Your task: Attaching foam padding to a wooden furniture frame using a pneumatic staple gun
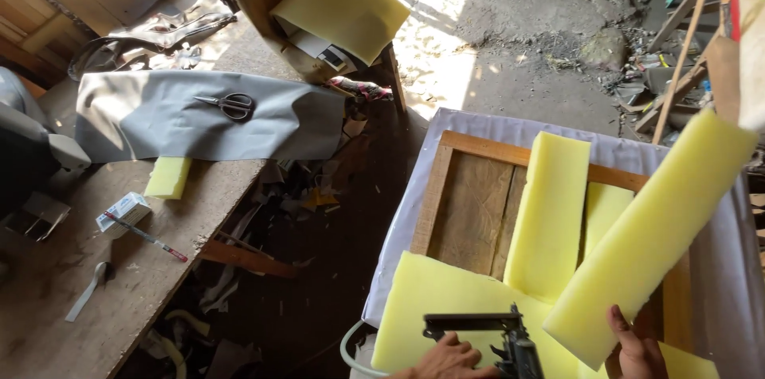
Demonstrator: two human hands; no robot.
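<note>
- Right hand clamped on one long, spongy yellow foam strip.
- Left hand grips one black metal staple gun.
- Three more yellow foam slabs lie on one rectangular wooden frame.

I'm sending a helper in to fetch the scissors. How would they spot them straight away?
Look at the long wooden workbench on the left. A grey sheet lies across its far end, and the scissors rest on top of it, near the middle. They are the only metal tool on that sheet, with dark handles.
</note>
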